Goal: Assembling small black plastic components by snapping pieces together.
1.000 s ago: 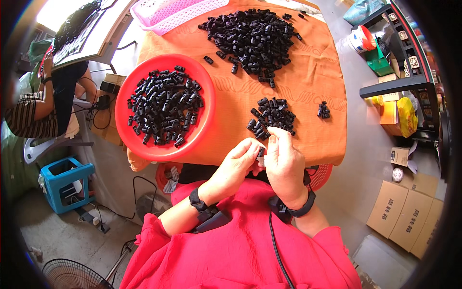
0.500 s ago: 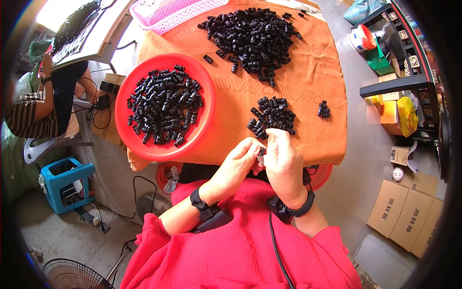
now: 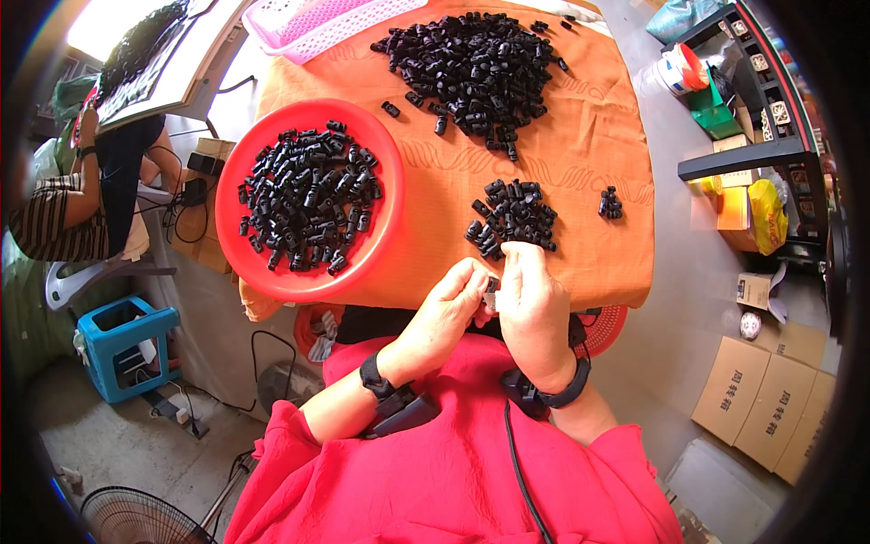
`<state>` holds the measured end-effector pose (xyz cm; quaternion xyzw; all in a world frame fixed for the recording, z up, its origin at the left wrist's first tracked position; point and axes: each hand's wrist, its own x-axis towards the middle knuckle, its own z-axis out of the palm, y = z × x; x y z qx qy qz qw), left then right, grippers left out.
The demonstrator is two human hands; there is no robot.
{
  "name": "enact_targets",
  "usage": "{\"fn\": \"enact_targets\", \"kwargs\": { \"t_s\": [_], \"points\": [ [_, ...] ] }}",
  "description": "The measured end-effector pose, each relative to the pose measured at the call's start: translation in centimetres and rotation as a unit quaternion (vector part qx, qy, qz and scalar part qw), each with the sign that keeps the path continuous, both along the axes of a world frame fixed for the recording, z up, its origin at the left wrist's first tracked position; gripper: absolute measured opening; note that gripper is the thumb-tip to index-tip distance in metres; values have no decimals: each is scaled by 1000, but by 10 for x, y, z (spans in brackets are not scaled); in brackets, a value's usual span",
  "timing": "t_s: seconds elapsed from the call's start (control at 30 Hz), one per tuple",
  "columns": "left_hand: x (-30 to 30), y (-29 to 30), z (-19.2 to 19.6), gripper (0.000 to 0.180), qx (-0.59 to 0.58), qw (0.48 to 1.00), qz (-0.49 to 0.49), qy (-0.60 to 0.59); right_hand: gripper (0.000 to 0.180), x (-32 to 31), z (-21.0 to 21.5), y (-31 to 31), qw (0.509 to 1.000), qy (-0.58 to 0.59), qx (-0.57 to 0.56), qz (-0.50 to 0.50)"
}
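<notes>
At the table's near edge, my left hand [image 3: 442,308] is closed, pinching a small black plastic piece [image 3: 493,284] that looks like a cord lock. My right hand [image 3: 535,306] is close against it, thumb and fingers pressed together; what they grip is hidden. A small pale bit shows between the hands, too small to name. Just beyond my fingers lies a small pile of black cord locks [image 3: 514,216], with a tiny cluster [image 3: 611,203] to its right. Farther back is a large heap [image 3: 471,80]. The red basin [image 3: 388,154] on the left holds many similar pieces.
An orange cloth [image 3: 589,263] covers the table. A pink basket [image 3: 353,20] stands at its far left. Left of the table are a blue stool [image 3: 127,322], cables, a fan [image 3: 136,517] and another person [image 3: 68,204]. Cardboard boxes [image 3: 775,408] and a shelf [image 3: 752,163] stand right.
Both hands stay together around the small piece, with only a very slight shift of the right hand. The piles and basin look the same.
</notes>
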<state>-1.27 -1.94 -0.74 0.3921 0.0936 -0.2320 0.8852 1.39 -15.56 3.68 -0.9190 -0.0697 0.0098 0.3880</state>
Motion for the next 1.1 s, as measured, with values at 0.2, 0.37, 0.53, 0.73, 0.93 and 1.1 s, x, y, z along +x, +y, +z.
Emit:
{"fn": "enact_targets", "kwargs": {
  "t_s": [0.2,0.37,0.53,0.73,0.93,1.1],
  "points": [
    [0,-4,0,20,16,1000,12,-3,20,-1,-1,0,1000,-3,7,-10],
    [-1,-4,0,19,33,999,19,-10,21,-1,-8,0,1000,-10,-2,-10],
    [-3,-5,-7,18,37,999,24,-8,21,-1,-8,0,1000,-12,1,-15],
    [-1,-4,-2,19,63,998,15,-6,21,-1,-8,-3,999,8,31,-28],
    [-4,1,-2,22,51,997,-25,57,15,12,-5,-13,990,-31,78,-114],
    [0,-1,5,22,-45,997,-14,65,14,1,-1,-10,999,4,43,-30]
  ]
}}
